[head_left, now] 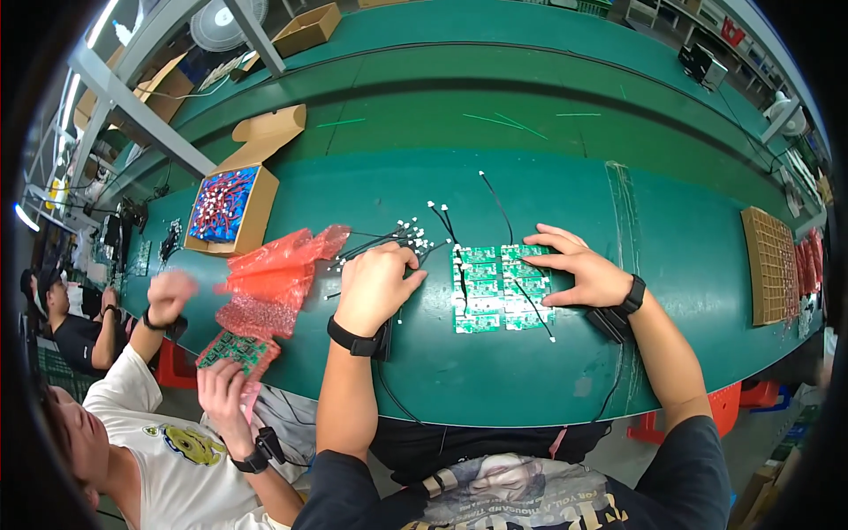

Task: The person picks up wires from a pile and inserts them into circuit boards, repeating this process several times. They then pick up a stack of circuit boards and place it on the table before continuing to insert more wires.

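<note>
Two green circuit board panels lie side by side on the table: a left panel (478, 291) and a right panel (521, 309). My right hand (579, 269) rests on the right panel's edge, fingers spread. A black cable with a white connector (534, 305) lies slantwise over that panel; another black cable (461, 278) runs along the left panel's left side. My left hand (375, 283) is curled beside a bundle of black cables with white connectors (402, 235); its fingertips are partly hidden, so what they pinch does not show. A loose black cable (496, 196) lies beyond the panels.
Left of my hand lies red bubble wrap (283, 274), with an open cardboard box (256, 208) of blue parts with red wires behind it. A co-worker at my left holds a wrapped green board (237, 352). A brown gridded tray (768, 265) stands far right.
</note>
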A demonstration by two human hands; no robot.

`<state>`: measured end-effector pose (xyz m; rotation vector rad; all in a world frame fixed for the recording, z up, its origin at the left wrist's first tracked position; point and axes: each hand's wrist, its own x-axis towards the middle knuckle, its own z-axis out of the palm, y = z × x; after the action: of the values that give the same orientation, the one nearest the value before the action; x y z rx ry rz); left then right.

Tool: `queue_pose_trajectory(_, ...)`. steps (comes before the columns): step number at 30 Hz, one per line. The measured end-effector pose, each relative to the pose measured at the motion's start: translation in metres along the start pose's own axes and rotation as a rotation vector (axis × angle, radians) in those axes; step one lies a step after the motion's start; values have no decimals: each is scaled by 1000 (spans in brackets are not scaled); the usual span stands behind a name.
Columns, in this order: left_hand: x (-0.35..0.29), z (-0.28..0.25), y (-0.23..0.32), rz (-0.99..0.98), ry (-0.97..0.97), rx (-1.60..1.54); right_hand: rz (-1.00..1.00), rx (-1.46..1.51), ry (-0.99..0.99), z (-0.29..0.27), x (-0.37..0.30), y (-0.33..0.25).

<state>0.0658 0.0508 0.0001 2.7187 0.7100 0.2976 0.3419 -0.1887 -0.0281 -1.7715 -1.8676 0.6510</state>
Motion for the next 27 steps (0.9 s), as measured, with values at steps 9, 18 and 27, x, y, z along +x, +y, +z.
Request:
queue_pose_trajectory(9, -2, 13, 1, 41, 7, -3, -11, -2, 13, 3, 1, 6)
queue_pose_trajectory(18, 7, 5, -29, -34, 159, -879, -30, 71, 19, 1, 8, 6)
queue_pose_trajectory(27, -14, -14, 2, 175, -47, -1456, 1, 293, 266, -21, -4, -11)
